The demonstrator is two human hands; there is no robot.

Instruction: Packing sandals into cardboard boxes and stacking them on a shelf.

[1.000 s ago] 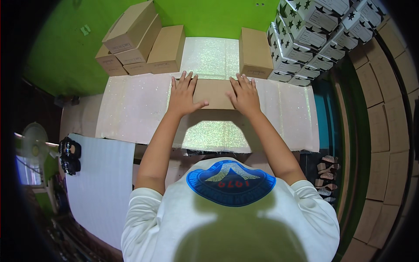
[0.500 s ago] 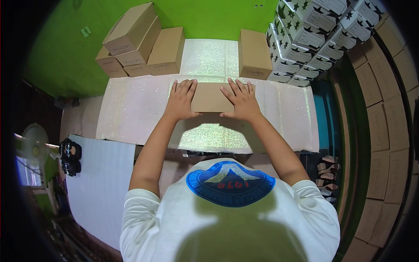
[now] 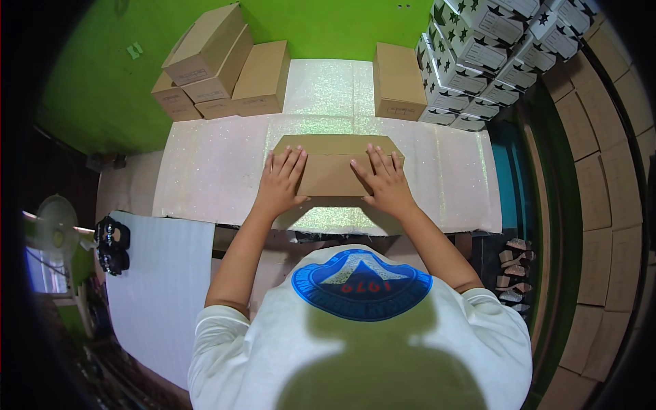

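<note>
A brown cardboard box (image 3: 334, 176) lies lengthwise across the glittery white table in front of me. Along its far side a tapered flap (image 3: 338, 144) shows beyond a fold line. My left hand (image 3: 281, 180) spans the box's left end, fingertips near the fold and thumb along the near edge. The right end is held the same way by my right hand (image 3: 388, 179). The fingers of both hands are extended over the box's upper face. The underside of the box cannot be seen.
Several brown boxes (image 3: 258, 78) are stacked at the back left. Another brown box (image 3: 399, 78) stands at the back right, beside stacked white boxes with black stars (image 3: 471, 51). A pale side table (image 3: 160, 287) with black shoes (image 3: 113, 246) is at left; more shoes (image 3: 514, 270) sit at right.
Both hands and the box have come nearer to me. The tapered flap now shows at the far side, where only a flat panel was visible before.
</note>
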